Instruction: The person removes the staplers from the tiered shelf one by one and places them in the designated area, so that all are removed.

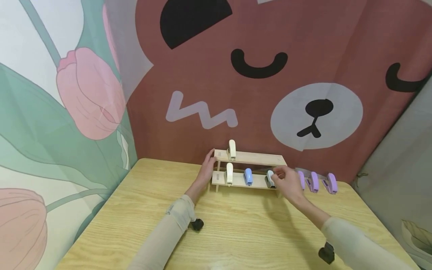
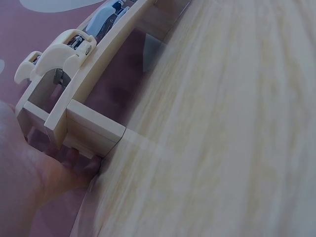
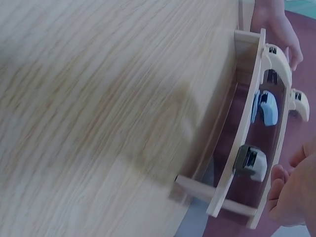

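Observation:
A two-tier wooden rack point(image 1: 260, 158) stands at the back of the table. At its left end my left hand point(image 1: 204, 172) holds the side, with fingers showing behind the end leg in the left wrist view. One cream stapler point(image 1: 232, 149) is on the upper tier. Along the lower tier are another cream stapler point(image 1: 229, 173), a blue stapler point(image 1: 248, 176) and a grey stapler point(image 3: 253, 163) near the right end. My right hand point(image 1: 289, 183) is right beside the grey stapler, fingers loosely bent; the right wrist view shows a small gap between them.
Right of the rack, purple staplers point(image 1: 314, 182) stand in a row on the table point(image 1: 236, 228), one partly hidden by my right hand. A printed curtain point(image 1: 202, 82) hangs close behind the rack. Grey fabric point(image 1: 398, 150) hangs along the right side.

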Motion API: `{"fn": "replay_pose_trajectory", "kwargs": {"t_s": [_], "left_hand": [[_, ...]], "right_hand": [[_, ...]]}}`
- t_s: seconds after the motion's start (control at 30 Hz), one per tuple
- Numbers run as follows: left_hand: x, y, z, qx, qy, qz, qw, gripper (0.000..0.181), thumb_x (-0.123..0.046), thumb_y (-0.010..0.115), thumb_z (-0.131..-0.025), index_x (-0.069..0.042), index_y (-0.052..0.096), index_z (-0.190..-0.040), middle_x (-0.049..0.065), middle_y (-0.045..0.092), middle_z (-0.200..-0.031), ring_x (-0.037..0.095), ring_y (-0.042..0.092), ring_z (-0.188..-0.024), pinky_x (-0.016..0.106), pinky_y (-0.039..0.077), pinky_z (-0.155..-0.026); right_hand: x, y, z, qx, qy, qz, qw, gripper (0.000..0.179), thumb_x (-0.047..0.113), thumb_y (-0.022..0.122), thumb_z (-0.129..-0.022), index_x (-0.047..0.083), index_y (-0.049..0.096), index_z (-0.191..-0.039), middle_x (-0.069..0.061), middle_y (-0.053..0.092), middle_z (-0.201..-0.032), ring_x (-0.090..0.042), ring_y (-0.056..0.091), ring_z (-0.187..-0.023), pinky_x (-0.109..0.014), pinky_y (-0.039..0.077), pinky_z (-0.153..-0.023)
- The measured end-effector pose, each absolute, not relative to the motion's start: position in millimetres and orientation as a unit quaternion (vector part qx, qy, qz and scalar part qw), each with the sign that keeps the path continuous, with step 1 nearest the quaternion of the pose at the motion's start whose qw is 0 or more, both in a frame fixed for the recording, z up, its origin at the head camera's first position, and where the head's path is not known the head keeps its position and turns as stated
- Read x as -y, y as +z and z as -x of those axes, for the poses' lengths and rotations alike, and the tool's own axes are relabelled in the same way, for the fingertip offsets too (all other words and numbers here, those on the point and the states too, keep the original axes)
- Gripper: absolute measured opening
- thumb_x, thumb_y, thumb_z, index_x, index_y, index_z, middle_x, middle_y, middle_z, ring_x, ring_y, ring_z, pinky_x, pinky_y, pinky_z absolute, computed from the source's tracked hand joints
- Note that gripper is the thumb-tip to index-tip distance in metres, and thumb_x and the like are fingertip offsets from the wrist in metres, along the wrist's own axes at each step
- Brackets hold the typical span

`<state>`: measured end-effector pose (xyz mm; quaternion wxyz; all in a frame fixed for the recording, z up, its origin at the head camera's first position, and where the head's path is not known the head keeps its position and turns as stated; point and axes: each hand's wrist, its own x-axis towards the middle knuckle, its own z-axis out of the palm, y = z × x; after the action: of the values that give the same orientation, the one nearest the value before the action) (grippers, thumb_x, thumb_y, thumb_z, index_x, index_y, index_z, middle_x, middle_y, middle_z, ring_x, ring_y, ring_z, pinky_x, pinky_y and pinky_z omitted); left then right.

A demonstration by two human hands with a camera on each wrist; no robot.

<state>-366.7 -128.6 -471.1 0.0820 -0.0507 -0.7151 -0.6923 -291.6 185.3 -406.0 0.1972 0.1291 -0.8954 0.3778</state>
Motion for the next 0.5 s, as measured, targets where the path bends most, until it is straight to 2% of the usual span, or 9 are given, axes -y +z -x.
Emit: {"fn": "replay_pose_trajectory", "kwargs": {"t_s": [0.23, 0.5], "left_hand": [[128, -471, 365, 0.711, -0.696, 0.052, 0.084, 0.058, -0.041, 0.045, -0.105, -0.033, 0.032, -0.161, -0.002, 0.030, -0.164, 0.025, 0.027, -0.148, 0.051, 0.023, -0.117], [129, -471, 366, 0.710, -0.698, 0.051, 0.078, 0.059, -0.043, 0.045, -0.105, -0.035, 0.030, -0.161, -0.002, 0.028, -0.164, 0.025, 0.026, -0.148, 0.051, 0.022, -0.117]], "right_hand": [[-168, -404, 294, 0.896, 0.375, -0.129, 0.199, 0.021, 0.008, 0.063, -0.091, 0.002, 0.071, -0.110, -0.010, 0.071, -0.094, -0.024, 0.066, -0.083, -0.037, 0.052, -0.072], [-136, -405, 300, 0.884, 0.405, -0.130, 0.194, 0.020, 0.011, 0.068, -0.090, 0.002, 0.073, -0.107, -0.008, 0.071, -0.091, -0.023, 0.066, -0.082, -0.033, 0.052, -0.072]]}}
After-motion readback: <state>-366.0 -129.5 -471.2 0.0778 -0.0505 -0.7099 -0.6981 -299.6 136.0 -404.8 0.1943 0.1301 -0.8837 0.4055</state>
